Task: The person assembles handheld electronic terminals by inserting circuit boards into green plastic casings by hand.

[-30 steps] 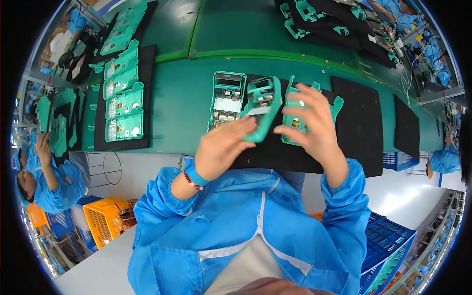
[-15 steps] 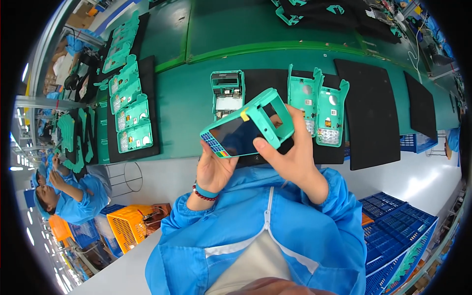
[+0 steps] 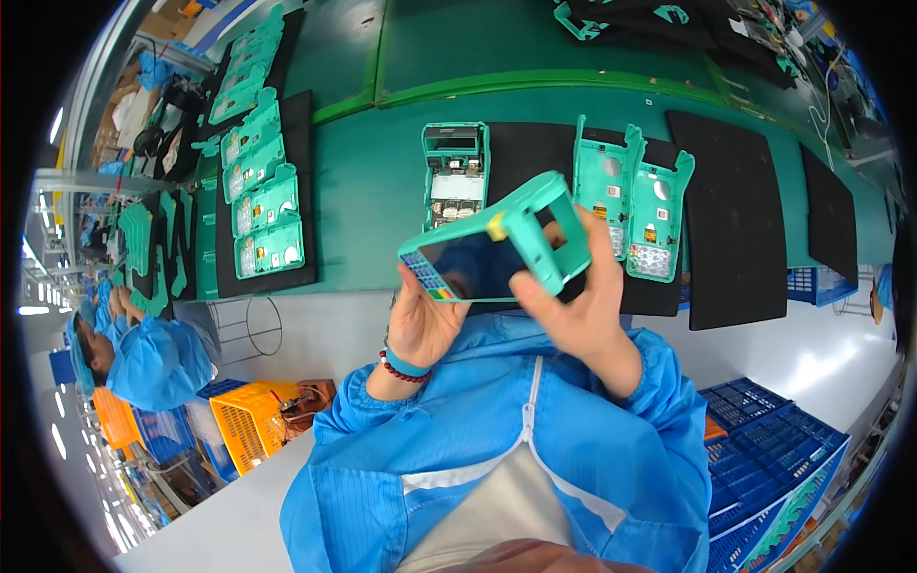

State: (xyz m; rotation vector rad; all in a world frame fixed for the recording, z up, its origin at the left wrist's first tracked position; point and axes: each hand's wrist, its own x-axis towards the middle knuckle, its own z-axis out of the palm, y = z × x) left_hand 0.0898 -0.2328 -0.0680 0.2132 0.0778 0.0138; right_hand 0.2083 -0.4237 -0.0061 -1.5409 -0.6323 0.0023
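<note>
Between my two hands I hold a teal payment terminal [image 3: 478,260] with a dark screen, a blue keypad at its lower left and an open frame at its upper right. My left hand [image 3: 425,320] grips the keypad end from below. My right hand [image 3: 583,301] is wrapped round the frame end, thumb on the front. Behind it on a black mat stands an upright teal housing [image 3: 456,177] with parts inside. Two teal shells [image 3: 657,212] lie to the right of it, inner sides up.
A row of teal shells [image 3: 267,250] lies on a black mat at left. Bare black mats [image 3: 728,224] cover the bench's right side. Blue crates [image 3: 774,449] stand at lower right, an orange crate [image 3: 244,425] at lower left. A co-worker [image 3: 153,358] sits at far left.
The terminal has tilted slightly in my hands, its frame end turning a little. Both hands keep their hold. The whole view has shifted slightly; the co-worker at left has changed posture.
</note>
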